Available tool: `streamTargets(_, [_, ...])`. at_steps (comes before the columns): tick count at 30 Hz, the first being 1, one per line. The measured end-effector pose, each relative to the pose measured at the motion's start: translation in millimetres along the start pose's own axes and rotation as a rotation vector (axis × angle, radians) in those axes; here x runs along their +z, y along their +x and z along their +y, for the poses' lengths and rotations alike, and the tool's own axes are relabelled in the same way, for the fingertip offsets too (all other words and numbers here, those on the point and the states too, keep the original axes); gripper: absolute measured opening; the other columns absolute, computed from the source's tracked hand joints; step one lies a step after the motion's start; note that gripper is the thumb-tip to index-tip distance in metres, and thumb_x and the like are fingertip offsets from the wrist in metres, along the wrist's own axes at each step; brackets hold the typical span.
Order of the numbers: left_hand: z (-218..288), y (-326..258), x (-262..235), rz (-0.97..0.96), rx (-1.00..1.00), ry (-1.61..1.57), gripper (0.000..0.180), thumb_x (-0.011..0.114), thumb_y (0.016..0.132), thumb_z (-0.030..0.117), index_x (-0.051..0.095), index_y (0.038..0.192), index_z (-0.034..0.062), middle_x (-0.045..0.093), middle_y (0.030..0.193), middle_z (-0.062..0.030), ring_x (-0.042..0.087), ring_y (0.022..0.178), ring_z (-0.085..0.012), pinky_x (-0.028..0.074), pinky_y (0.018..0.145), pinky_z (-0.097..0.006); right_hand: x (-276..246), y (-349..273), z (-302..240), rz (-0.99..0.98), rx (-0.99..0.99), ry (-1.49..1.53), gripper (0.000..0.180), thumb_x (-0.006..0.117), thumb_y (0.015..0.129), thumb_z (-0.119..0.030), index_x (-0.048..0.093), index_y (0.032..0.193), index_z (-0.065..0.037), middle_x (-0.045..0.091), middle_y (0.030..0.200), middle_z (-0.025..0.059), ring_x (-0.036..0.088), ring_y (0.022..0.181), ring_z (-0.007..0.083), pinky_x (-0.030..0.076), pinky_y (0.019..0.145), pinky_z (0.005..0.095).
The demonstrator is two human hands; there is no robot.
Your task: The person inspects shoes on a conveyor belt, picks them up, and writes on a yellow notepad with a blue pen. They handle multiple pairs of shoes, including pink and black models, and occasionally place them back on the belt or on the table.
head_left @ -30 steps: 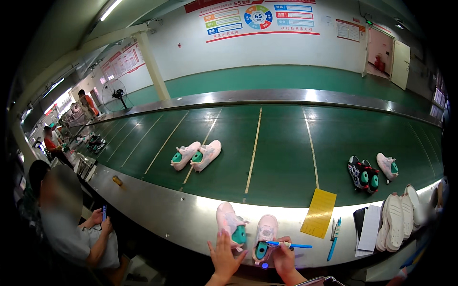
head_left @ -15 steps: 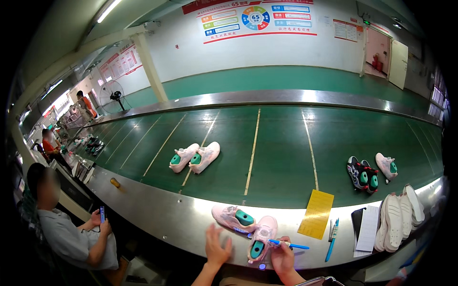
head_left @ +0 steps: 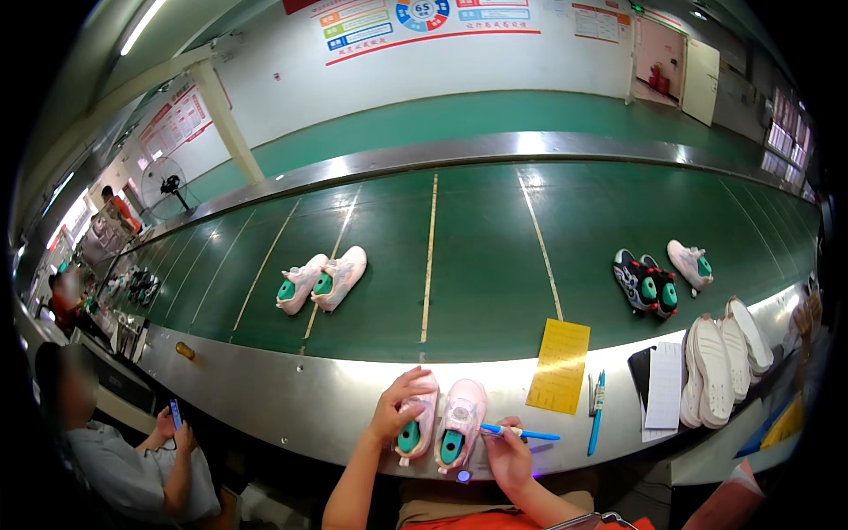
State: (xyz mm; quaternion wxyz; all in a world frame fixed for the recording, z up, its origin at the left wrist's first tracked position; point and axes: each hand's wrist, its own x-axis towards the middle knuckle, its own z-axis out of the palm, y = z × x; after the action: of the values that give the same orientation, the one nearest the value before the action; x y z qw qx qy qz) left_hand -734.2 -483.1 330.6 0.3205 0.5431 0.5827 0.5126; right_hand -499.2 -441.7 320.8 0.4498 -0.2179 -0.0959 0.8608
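Observation:
Two pale pink shoes stand side by side on the metal ledge in front of me, heels toward me, each with a green insert in its opening. My left hand [head_left: 399,412] has its fingers curled over the side of the left pink shoe [head_left: 427,422]. Close to the right pink shoe [head_left: 464,405], my right hand [head_left: 510,455] grips a blue pen [head_left: 534,435] that points left toward the shoe. A purple glow shows beside that hand, and a small bluish lit spot is near the shoe's heel.
On the ledge to the right lie a yellow card [head_left: 558,367], another blue pen [head_left: 597,415], white paper [head_left: 662,386] and several white soles [head_left: 709,371]. The green conveyor [head_left: 486,256] carries pink shoes [head_left: 343,278] and black shoes [head_left: 638,281]. A person [head_left: 132,468] holding a phone sits left.
The left pink shoe has turned from slanting to standing parallel with the other. My left hand has moved from open air onto it. The whole view has shifted; the pen stays in my right hand.

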Motion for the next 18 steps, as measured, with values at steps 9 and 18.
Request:
streamTargets(9, [55.6,-87.4,44.3,0.388,-0.224,0.22,0.077,0.078,0.06,0.046,0.05,0.117,0.0028,0.022,0.137,-0.0251,0.029,0.125,-0.039,0.026,0.102,-0.044,5.9,-7.8,-6.5,-0.108,0.035,-0.113,0.013,0.055,0.083,-0.007,0.049,0.093,-0.004,0.055,0.094,0.0091,0.05,0.093,0.0167,0.036,0.088,0.0296])
streamTargets(18, [82.9,-55.9,91.7,0.385,-0.478,0.242,0.075,0.084,0.053,0.022,0.05,0.117,0.0047,0.024,0.137,-0.0234,0.044,0.115,-0.0377,0.037,0.097,-0.044,-11.1,13.2,1.1,-0.155,0.1,-0.198,0.012,0.057,0.083,-0.006,0.051,0.094,-0.003,0.054,0.088,0.0058,0.051,0.089,0.0149,0.039,0.084,0.0282])
